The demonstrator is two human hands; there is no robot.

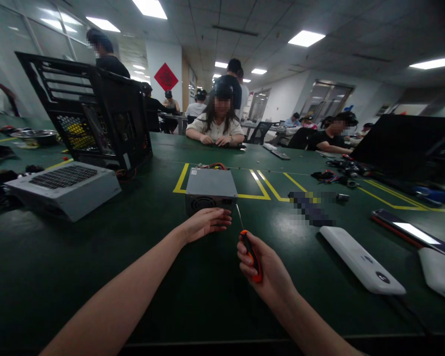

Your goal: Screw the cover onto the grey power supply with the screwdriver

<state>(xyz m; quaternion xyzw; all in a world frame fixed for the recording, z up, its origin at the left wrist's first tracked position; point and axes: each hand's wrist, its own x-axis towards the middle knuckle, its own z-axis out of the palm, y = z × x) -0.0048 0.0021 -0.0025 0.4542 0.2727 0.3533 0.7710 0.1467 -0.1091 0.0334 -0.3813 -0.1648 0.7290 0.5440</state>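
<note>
A grey computer power supply point(211, 183) sits on the green table in front of me, its fan side facing me and coloured cables behind it. Against its near face my left hand point(207, 222) is held with fingers stretched out; whether it touches the metal I cannot tell. In my right hand point(267, 262) is a screwdriver point(252, 259) with an orange and black handle, the fingers wrapped round it. Its thin shaft points up and away, the tip close to the power supply's right front edge. Contact at the tip cannot be made out.
A second power supply point(66, 185) lies at left, before an upright black computer case point(92, 109). White devices point(363, 259) and a phone point(411, 230) lie at right. Cables point(337, 173) and a dark monitor point(404, 148) stand beyond. A person point(217, 121) sits opposite.
</note>
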